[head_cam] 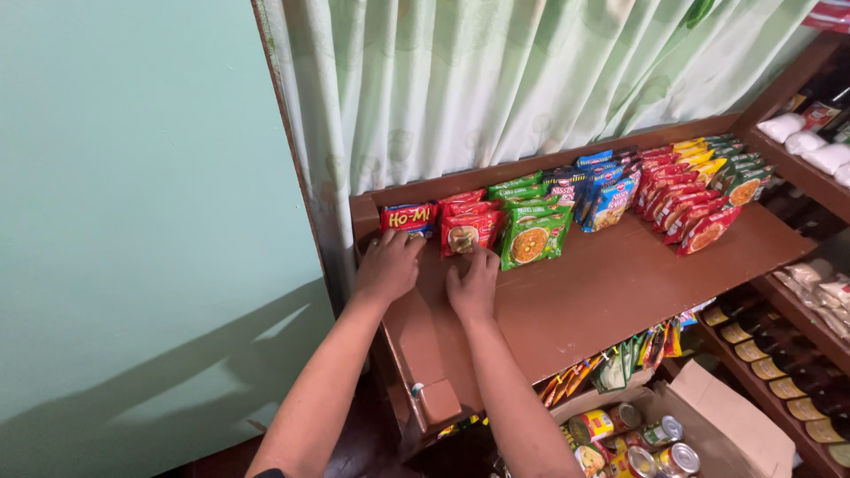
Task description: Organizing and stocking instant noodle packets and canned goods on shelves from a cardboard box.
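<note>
Noodle packets, red ones (pixel 467 232), are stood at the left end of a row along the back of a brown wooden shelf (pixel 602 292), between a flatter red packet (pixel 409 217) at the far left and a green noodle packet (pixel 531 237). The right hand (pixel 474 285) is laid flat on the shelf with fingertips touching the lower edge of the front red packet, nothing being gripped. The left hand (pixel 388 265) is loosely curled at the base of the far-left packet; whether it is pinched cannot be told.

The straightening is judged best done by light pushes along the lower edge, both hands kept low, so that the leaning stack is not toppled and the green neighbour is not shifted.

The front red packet faces forward and slightly upward, leaning back on those behind; its long axis runs left to right along the shelf
</note>
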